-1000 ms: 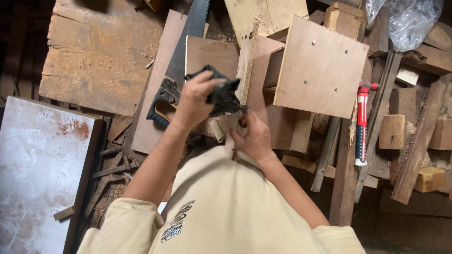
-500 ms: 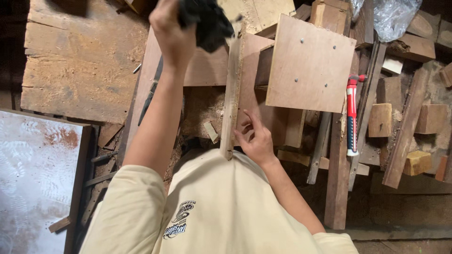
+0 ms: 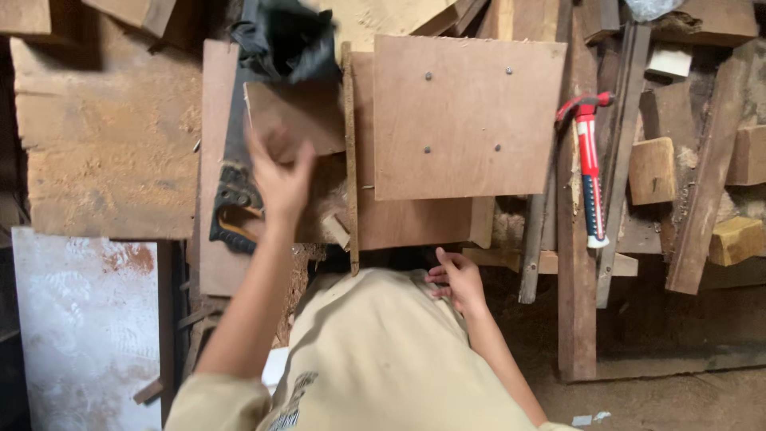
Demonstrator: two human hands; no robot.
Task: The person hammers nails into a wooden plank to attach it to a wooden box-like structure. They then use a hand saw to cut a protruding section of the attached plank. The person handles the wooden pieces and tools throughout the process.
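Observation:
My left hand (image 3: 279,172) hovers open with its fingers spread and nothing in it, just above a small plywood piece (image 3: 297,116) and beside the black handle of a handsaw (image 3: 231,211). A crumpled black bag (image 3: 283,36) lies at the far end of the saw, past my fingers. A thin wooden strip (image 3: 349,160) stands on edge across the bench, free of both hands. My right hand (image 3: 455,279) rests low by my beige shirt at the bench's near edge, fingers loosely apart, empty.
A square plywood panel (image 3: 467,116) with several screws lies right of the strip. A red and white hammer (image 3: 589,168) rests among planks. Wood blocks (image 3: 652,170) and offcuts (image 3: 736,239) crowd the right. A white, stained board (image 3: 80,319) leans at lower left.
My left hand carried the black bag away from me, let it go at the far end and pulled back empty. My right hand released the wooden strip and dropped to the bench edge.

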